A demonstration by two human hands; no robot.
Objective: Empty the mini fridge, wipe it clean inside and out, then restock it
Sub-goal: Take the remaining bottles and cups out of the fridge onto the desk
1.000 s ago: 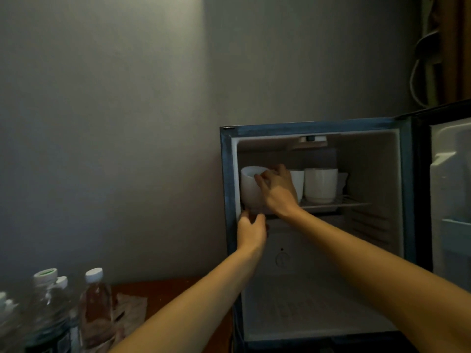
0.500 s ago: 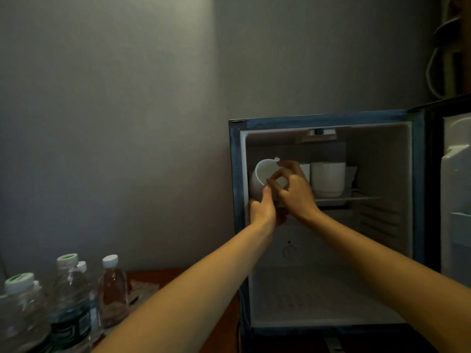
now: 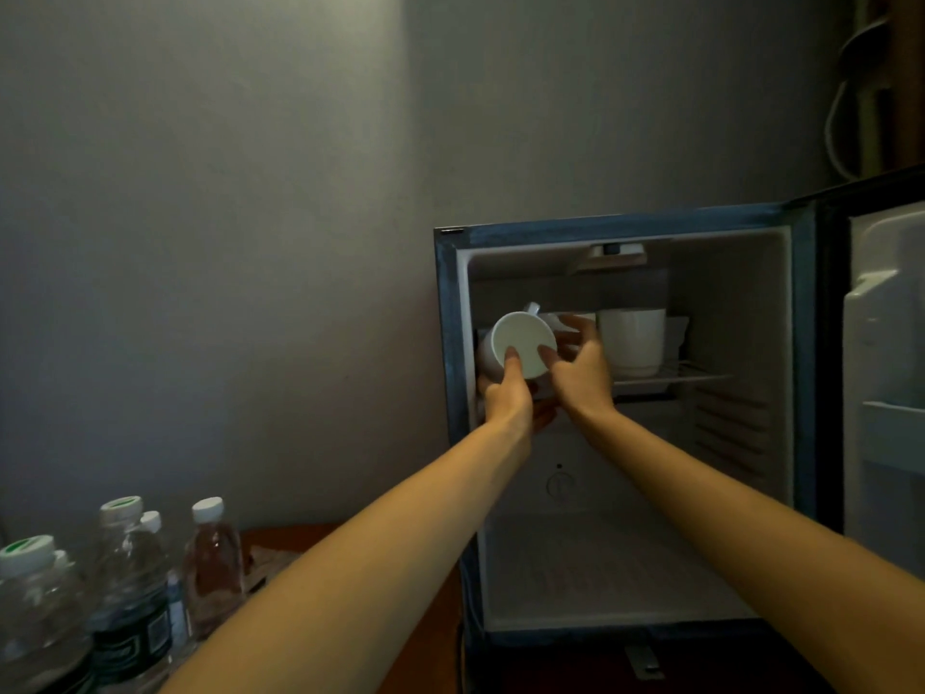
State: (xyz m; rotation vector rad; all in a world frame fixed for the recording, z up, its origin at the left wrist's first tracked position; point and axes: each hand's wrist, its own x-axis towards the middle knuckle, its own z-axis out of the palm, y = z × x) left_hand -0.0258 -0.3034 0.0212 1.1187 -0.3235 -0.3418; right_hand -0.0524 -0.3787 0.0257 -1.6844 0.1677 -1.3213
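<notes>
The mini fridge [image 3: 450, 313] stands open against the wall, its door [image 3: 886, 373] swung to the right. A white mug [image 3: 520, 338] is tipped on its side at the left end of the wire shelf [image 3: 696, 377], its mouth facing me. My left hand [image 3: 508, 393] grips the mug from below, thumb inside the rim. My right hand [image 3: 580, 368] holds the mug's right side, thumb on the rim. Another white mug [image 3: 631, 340] stands upright on the shelf to the right. The lower compartment [image 3: 615, 568] holds nothing.
Several water bottles [image 3: 130, 593] and one bottle of reddish drink [image 3: 212, 568] stand on the wooden surface [image 3: 285, 538] at the lower left. A cable [image 3: 846, 102] hangs on the wall at the upper right.
The mug has been tipped from upright onto its side and drawn toward the fridge opening. My left hand has risen from under the shelf to grip it.
</notes>
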